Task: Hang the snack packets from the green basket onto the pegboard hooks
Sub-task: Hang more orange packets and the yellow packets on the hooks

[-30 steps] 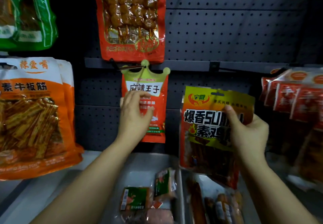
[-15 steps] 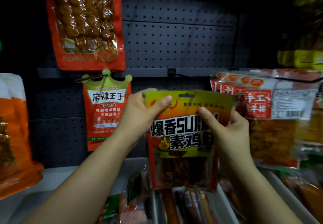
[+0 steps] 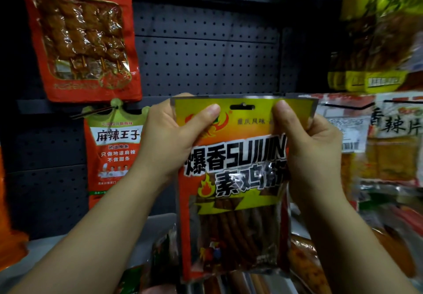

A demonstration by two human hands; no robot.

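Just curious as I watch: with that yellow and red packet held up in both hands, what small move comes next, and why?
Probably lift the packet toward a free hook on the pegboard and line up its hang slot. Left hand and right hand pinch the top corners, leaving the slot uncovered, and nothing passes through it yet.

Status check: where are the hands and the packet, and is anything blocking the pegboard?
Left hand and right hand both pinch the yellow-orange packet at its top corners. Hang slot unhooked. Bare pegboard behind.
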